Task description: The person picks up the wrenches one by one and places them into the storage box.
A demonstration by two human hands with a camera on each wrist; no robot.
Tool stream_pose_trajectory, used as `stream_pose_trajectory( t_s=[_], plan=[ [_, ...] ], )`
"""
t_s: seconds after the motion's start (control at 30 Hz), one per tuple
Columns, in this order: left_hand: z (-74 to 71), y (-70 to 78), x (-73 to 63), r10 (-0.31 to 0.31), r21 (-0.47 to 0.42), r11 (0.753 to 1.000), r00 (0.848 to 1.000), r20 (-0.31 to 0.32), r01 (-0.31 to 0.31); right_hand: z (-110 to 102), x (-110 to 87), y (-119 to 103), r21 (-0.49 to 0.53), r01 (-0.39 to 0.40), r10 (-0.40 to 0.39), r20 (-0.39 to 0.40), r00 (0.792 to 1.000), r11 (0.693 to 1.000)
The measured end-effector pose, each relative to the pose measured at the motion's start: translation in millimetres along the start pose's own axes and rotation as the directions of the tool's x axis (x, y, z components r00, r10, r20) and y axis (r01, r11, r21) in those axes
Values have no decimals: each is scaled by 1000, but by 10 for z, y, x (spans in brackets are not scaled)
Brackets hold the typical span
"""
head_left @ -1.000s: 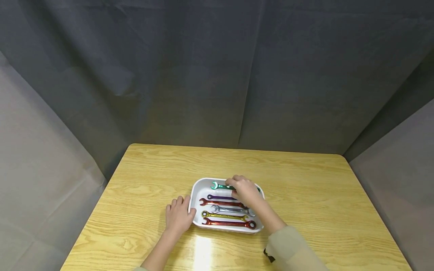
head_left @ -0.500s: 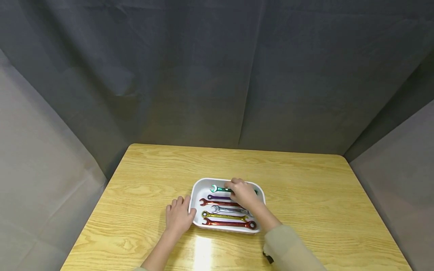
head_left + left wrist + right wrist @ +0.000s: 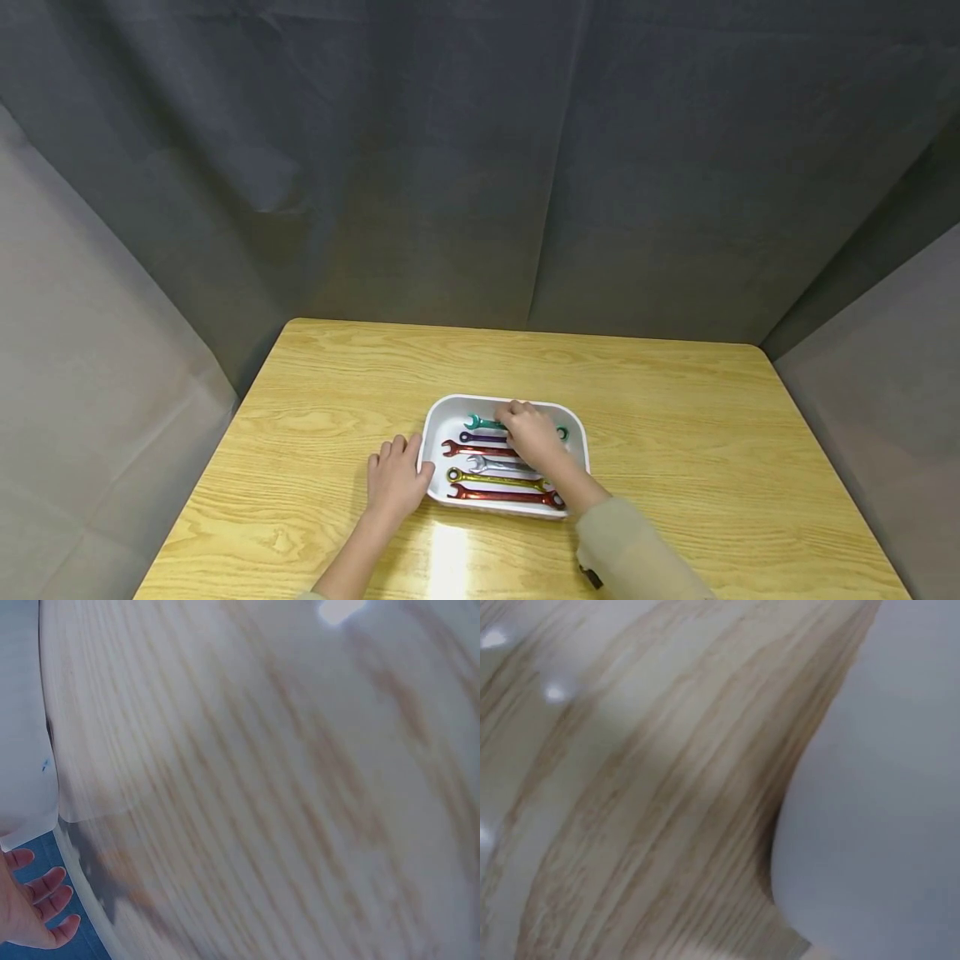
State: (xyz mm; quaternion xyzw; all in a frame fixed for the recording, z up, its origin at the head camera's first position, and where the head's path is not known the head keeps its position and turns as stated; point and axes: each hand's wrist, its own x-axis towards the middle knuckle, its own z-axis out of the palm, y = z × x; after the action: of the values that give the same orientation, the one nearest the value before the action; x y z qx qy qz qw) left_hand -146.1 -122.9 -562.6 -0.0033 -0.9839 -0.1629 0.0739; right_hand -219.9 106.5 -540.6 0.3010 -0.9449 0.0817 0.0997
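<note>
In the head view a white tray (image 3: 444,408) holds several combination wrenches lying side by side. My right hand (image 3: 531,435) reaches into its back part and pinches the green wrench (image 3: 487,423) near the middle, hiding that stretch of it. Just in front lies the purple wrench (image 3: 482,437), partly covered by the same hand. My left hand (image 3: 396,477) rests against the tray's left side, thumb at the rim and fingers loosely extended outside. In the left wrist view, relaxed fingertips (image 3: 56,902) show below the white wall. The right wrist view shows the tray's outer wall (image 3: 870,810), with the fingers out of sight.
Toward the tray's front lie a red-orange wrench (image 3: 480,450), a silver wrench (image 3: 495,465), a yellow wrench (image 3: 498,479) and a larger red wrench (image 3: 502,497). The wooden table (image 3: 690,433) extends on all sides. A dark curtain (image 3: 420,167) hangs behind it.
My right hand has brought the green wrench down and toward me, closer to the purple wrench; its ring end now shows right of the hand. My left hand and the tray have stayed put.
</note>
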Motion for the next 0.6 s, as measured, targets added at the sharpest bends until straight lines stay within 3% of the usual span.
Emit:
stream_pose_trajectory(
  t_s=[0.6],
  plan=[
    [14, -6, 2, -6, 3, 1000, 1000, 8, 6, 193, -28, -37, -107, -40, 43, 32, 999, 993]
  ],
)
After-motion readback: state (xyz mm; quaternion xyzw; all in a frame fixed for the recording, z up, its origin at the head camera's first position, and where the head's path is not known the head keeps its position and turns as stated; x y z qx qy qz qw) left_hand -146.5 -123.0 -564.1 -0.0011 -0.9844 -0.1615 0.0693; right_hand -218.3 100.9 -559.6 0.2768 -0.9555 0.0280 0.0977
